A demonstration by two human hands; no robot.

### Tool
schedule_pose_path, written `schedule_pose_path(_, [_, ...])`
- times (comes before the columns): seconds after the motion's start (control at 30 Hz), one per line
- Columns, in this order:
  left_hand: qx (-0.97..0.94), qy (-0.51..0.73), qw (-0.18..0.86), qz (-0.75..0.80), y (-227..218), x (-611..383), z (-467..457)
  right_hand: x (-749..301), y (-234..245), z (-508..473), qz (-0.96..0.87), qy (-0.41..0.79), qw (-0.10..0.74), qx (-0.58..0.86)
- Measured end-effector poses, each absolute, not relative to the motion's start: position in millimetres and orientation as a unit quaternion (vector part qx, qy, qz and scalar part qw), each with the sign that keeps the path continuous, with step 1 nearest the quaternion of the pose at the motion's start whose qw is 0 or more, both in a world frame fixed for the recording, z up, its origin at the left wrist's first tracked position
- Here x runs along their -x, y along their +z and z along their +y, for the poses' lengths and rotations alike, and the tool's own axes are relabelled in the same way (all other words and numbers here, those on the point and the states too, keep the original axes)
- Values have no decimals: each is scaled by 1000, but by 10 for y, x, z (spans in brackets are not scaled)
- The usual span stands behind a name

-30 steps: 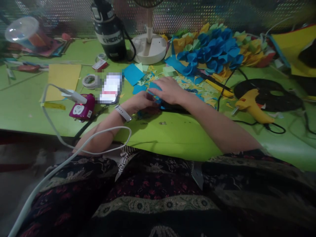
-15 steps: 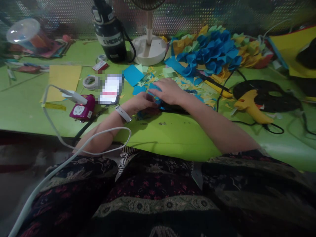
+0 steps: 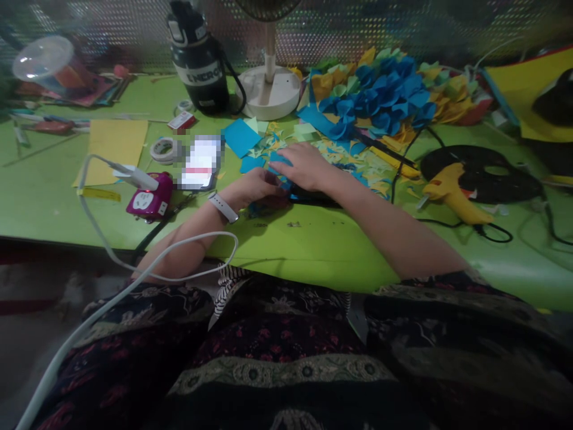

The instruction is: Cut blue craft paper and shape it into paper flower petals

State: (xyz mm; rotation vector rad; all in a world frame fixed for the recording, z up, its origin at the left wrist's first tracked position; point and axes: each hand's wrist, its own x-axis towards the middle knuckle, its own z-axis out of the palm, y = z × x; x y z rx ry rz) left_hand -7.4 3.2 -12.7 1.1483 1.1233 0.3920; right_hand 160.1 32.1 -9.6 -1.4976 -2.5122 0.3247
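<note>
The right grip (image 3: 305,166) lies curled over a blue paper piece (image 3: 280,159), and the left grip (image 3: 256,186) meets it from the near side; whether either is clenched on it cannot be told. The piece sits on the green bench (image 3: 313,251), beside paper scraps (image 3: 342,158). It should be light, soft and easily creased, so edges are the place to hold it.
</note>
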Motion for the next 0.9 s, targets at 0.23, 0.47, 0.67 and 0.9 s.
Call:
schedule_pose_path(0.23, [-512,175,675,501,-128,75,36,-1611,-120,332,-853,101,111,499])
schedule_pose_path(0.47, [-510,178,670,509,-113,56,14,-1573,-115,310,-855,81,96,503])
schedule_pose_path(0.67, [-552,172,629,520,-49,133,17,-1559,-164,362,-854,64,87,508])
schedule_pose_path(0.9, [-715,293,371,515,339,266,39,-1561,-197,390,-864,46,75,496])
